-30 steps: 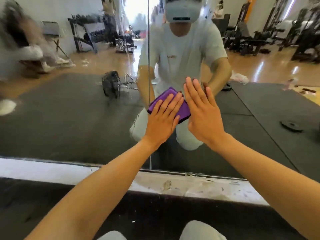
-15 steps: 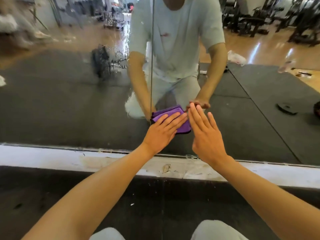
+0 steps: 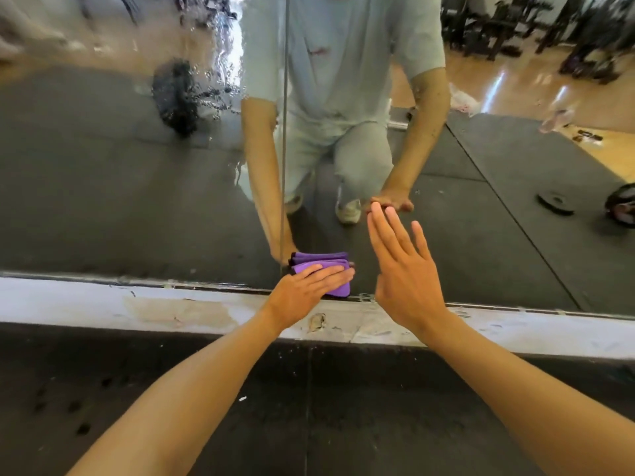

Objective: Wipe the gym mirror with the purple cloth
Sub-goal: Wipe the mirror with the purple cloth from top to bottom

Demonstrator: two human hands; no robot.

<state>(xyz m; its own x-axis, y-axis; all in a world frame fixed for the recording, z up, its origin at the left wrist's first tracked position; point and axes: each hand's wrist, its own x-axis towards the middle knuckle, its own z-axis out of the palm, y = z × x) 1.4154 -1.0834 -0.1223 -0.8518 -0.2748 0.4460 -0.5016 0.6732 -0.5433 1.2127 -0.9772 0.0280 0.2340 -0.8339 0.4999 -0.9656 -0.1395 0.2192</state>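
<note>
The gym mirror point(image 3: 103, 187) fills the upper view, wet with droplets and streaks at upper left, with a vertical seam near the middle. My left hand point(image 3: 309, 286) lies flat on the folded purple cloth point(image 3: 338, 286), pressing it against the glass at the mirror's bottom edge, just right of the seam. The cloth's reflection shows right above it. My right hand point(image 3: 402, 276) is open with fingers spread, fingertips at the glass to the right of the cloth, holding nothing.
A white, scuffed ledge point(image 3: 137, 307) runs below the mirror's bottom edge. Black rubber flooring point(image 3: 103, 389) lies beneath my arms. The mirror reflects a kneeling person, a dumbbell, a weight plate and gym machines.
My left hand has slid the cloth down the glass from mid-height to the bottom edge. My right hand moved down too, staying higher than the left hand.
</note>
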